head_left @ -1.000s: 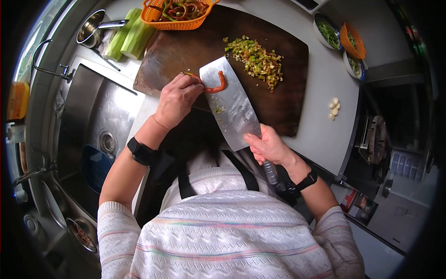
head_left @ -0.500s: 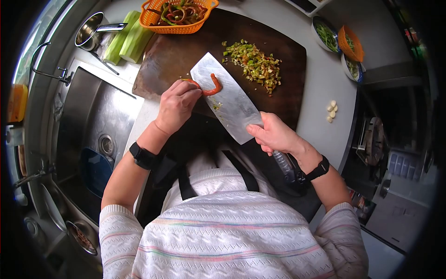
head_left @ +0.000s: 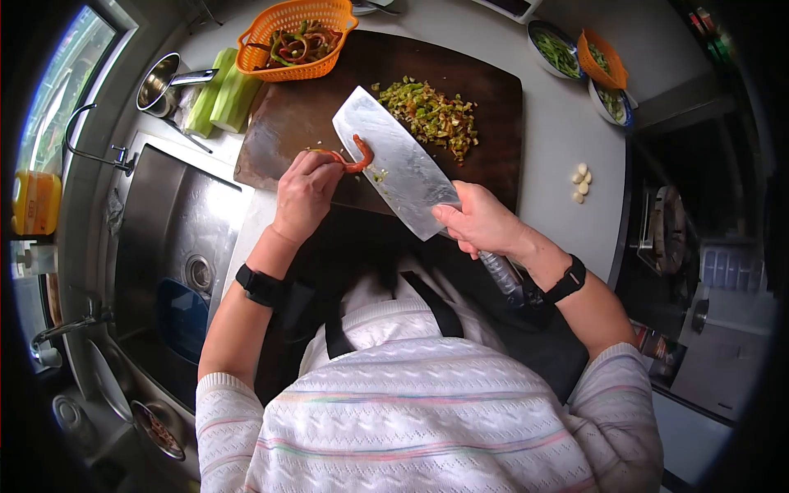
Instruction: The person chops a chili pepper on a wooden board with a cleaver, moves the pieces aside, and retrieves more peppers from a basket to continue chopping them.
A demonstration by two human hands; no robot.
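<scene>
My left hand [head_left: 302,191] pinches a curled red chili pepper [head_left: 362,156] at one end. The pepper's hooked free end lies over the face of the cleaver [head_left: 403,177]. In my right hand [head_left: 481,218] is the cleaver, its broad blade tilted over the front edge of the dark wooden cutting board [head_left: 283,131]. Green bits stick to the blade near the pepper. A heap of chopped green peppers [head_left: 431,119] lies on the board beyond the blade.
An orange basket [head_left: 251,59] of whole peppers stands at the board's back left, near two peeled pale green gourds [head_left: 234,103] and a steel pot [head_left: 158,82]. At left is the sink [head_left: 148,205]. Garlic cloves [head_left: 581,182] and bowls of greens [head_left: 559,51] sit at right.
The head view has shifted, so the board and heap appear slightly further left. Both hands keep their holds on the pepper and the cleaver.
</scene>
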